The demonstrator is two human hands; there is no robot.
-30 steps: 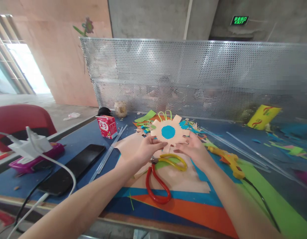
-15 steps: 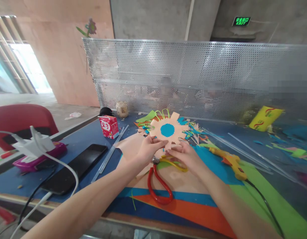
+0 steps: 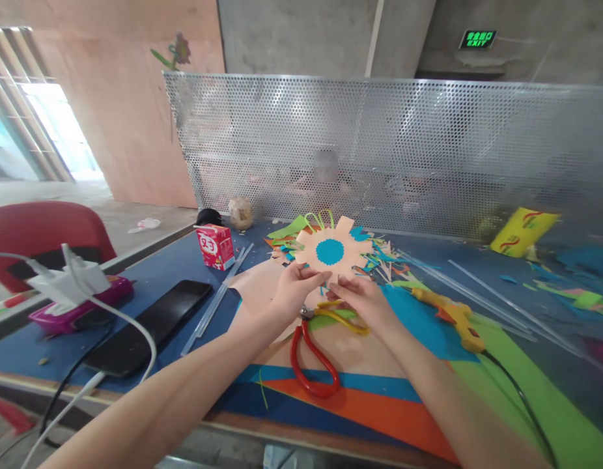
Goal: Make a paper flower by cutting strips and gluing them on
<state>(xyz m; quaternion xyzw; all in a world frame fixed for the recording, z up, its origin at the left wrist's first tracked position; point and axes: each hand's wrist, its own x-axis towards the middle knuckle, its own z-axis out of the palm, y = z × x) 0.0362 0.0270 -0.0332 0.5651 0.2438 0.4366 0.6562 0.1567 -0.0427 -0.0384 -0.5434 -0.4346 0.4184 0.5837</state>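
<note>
A peach paper flower (image 3: 308, 251) with a scalloped blue centre (image 3: 329, 251) is held above the table, its face toward me. My left hand (image 3: 299, 286) pinches its lower edge from the left. From the right, my right hand (image 3: 357, 296) grips the same lower edge, fingers closed close to the left hand's fingertips. Just beneath the hands lie scissors (image 3: 315, 371) with one red and one yellow handle, resting on peach paper (image 3: 364, 358). Their blades are mostly hidden. Looped green paper strips (image 3: 320, 220) show behind the flower.
A yellow glue gun (image 3: 452, 316) with a black cord lies at right on coloured sheets, beside clear glue sticks (image 3: 477, 293). Paper scraps (image 3: 384, 260) are heaped behind the flower. Left are a phone (image 3: 155, 326), power strip (image 3: 77, 306) and red box (image 3: 215, 247). A perforated metal screen (image 3: 301, 130) stands behind.
Both hands still hold the flower in nearly the same place. My right hand's fingers have shifted slightly up along its lower edge. The camera view has moved a little.
</note>
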